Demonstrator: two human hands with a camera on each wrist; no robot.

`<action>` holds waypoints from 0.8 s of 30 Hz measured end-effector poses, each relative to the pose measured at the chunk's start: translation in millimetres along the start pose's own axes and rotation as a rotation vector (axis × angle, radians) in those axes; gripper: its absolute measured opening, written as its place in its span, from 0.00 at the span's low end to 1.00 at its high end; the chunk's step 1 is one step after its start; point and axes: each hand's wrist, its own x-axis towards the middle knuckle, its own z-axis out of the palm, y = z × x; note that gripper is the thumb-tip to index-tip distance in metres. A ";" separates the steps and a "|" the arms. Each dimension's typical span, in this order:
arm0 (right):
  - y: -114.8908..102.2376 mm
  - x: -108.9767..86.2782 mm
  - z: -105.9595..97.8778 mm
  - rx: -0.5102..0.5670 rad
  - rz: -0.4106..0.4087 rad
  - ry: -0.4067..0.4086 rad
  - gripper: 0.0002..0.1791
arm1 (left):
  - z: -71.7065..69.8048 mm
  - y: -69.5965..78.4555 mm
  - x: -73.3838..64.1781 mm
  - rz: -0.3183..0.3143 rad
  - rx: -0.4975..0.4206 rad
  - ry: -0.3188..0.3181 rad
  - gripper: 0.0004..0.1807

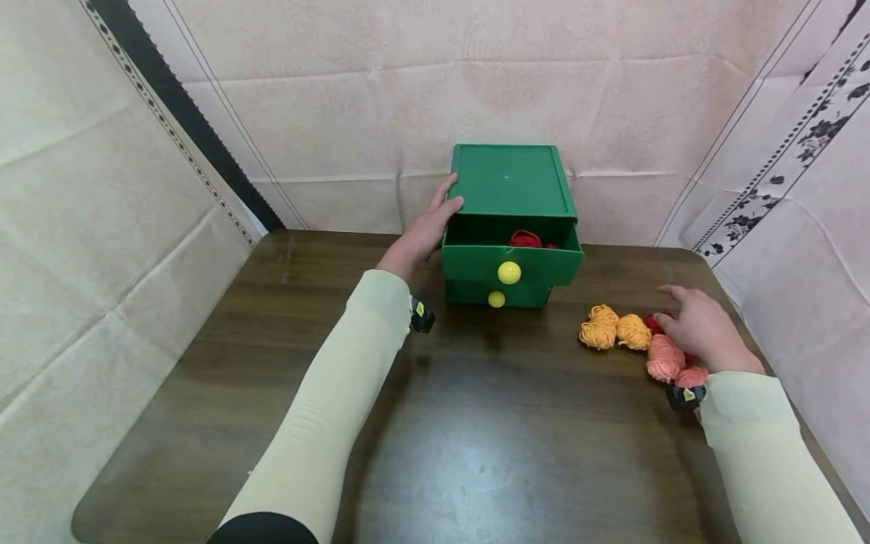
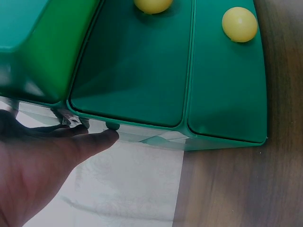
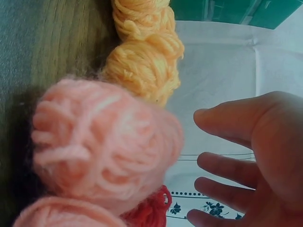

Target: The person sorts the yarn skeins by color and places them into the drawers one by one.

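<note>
A green drawer cabinet [image 1: 506, 177] stands at the back of the table, with its upper drawer [image 1: 472, 261] pulled out. Inside that drawer lies red yarn [image 1: 526, 239]. My left hand [image 1: 428, 227] rests against the cabinet's left side, thumb and fingers extended along it in the left wrist view. My right hand [image 1: 710, 332] hovers over the yarn at right, fingers spread with nothing between them. Beneath and beside it are yellow yarn balls [image 1: 600, 329], pink yarn balls [image 1: 666, 358] and dark red yarn [image 1: 655, 323], the last partly hidden by the hand.
Below the pulled-out drawer, shut drawer fronts [image 2: 132, 71] carry yellow round knobs [image 2: 240, 24]. The brown wooden table [image 1: 476, 431] meets a pale cloth [image 1: 408, 98] behind. Patterned cloth [image 1: 802, 159] hangs close along the right edge.
</note>
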 end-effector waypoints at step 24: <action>13.4 3.5 9.3 -0.004 0.004 -0.067 0.32 | -0.5 -2.1 2.2 0.003 0.002 -0.002 0.32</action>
